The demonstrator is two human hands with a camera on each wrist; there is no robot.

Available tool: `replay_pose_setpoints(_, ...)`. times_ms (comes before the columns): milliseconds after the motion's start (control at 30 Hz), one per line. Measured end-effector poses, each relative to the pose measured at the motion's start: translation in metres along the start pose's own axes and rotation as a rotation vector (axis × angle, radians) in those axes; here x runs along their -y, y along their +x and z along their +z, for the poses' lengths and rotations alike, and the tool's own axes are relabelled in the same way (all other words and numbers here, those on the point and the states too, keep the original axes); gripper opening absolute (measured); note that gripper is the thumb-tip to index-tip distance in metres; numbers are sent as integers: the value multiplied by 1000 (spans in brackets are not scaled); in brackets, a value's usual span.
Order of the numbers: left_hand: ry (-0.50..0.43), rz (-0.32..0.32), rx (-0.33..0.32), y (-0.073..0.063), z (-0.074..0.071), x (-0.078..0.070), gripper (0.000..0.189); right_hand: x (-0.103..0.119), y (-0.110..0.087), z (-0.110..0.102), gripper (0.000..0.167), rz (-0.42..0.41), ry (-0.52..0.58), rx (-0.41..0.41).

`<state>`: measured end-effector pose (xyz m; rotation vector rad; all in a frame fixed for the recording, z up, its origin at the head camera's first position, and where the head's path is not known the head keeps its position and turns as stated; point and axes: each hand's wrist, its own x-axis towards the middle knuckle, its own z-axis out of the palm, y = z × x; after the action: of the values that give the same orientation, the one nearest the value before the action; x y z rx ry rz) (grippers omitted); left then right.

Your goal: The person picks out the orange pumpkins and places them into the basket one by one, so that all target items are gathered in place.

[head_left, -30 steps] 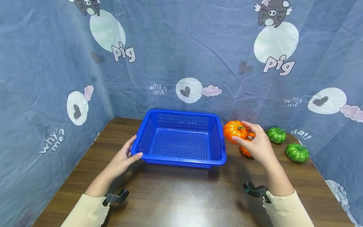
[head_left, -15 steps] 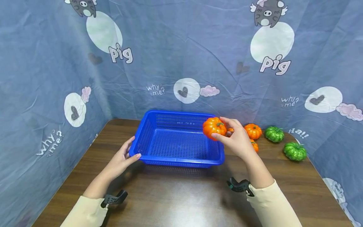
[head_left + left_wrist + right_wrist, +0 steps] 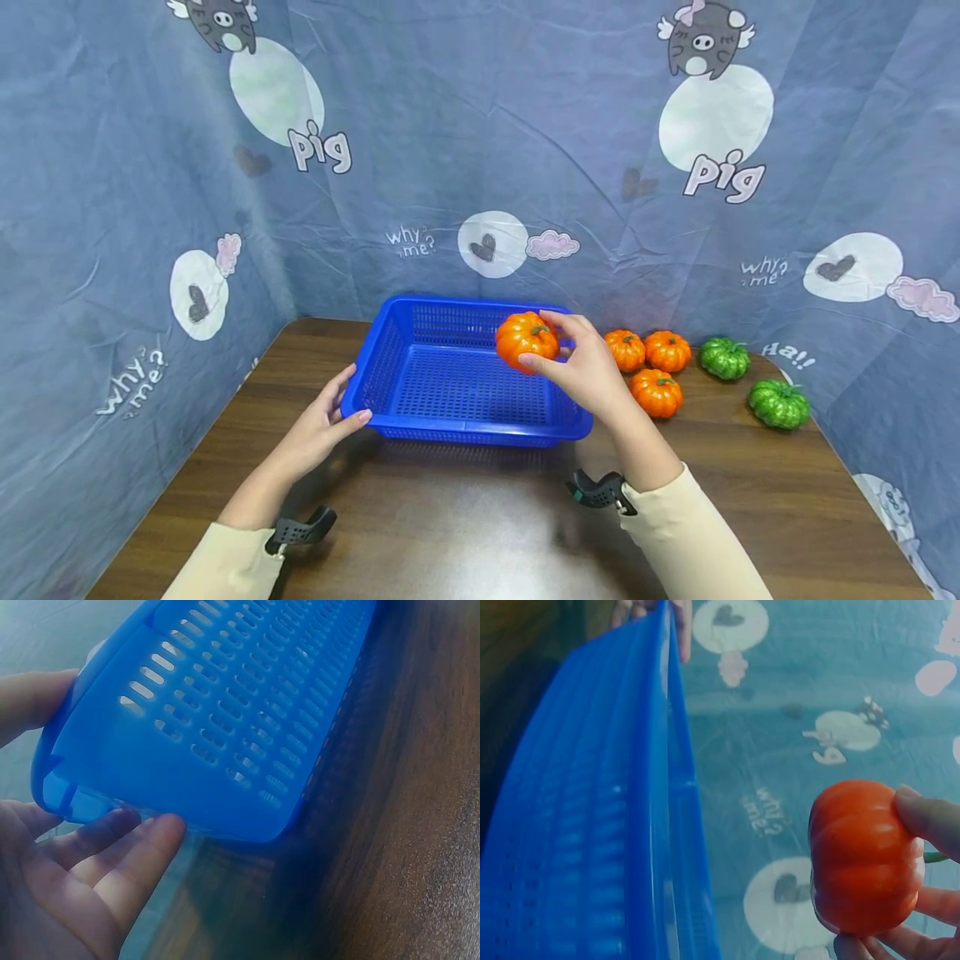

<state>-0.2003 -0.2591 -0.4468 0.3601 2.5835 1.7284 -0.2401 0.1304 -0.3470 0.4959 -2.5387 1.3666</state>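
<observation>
Placing step, I'd judge — right hand [image 3: 591,367] up, fingers pinching orange pumpkin [image 3: 523,340] above right part of blue basket [image 3: 465,427]; left hand [image 3: 318,429] grips its left end. Next, probably: lower, release.

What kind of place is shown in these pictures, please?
Probably a staged tabletop recording corner, likely indoors: a creased, printed cloth hangs behind and beside a wood-grain table, and black wrist-worn devices suggest filming.
</observation>
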Motion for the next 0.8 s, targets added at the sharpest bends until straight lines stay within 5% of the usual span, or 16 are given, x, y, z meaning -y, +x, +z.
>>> replay_pose_setpoints(433,9,-6,-7,-2,0,0,79,16,15,41,67,-17,28,70)
replay_pose_setpoints(800,-1,-10,1,0,1,-1,79,21,25,74,66,-30,-52,120)
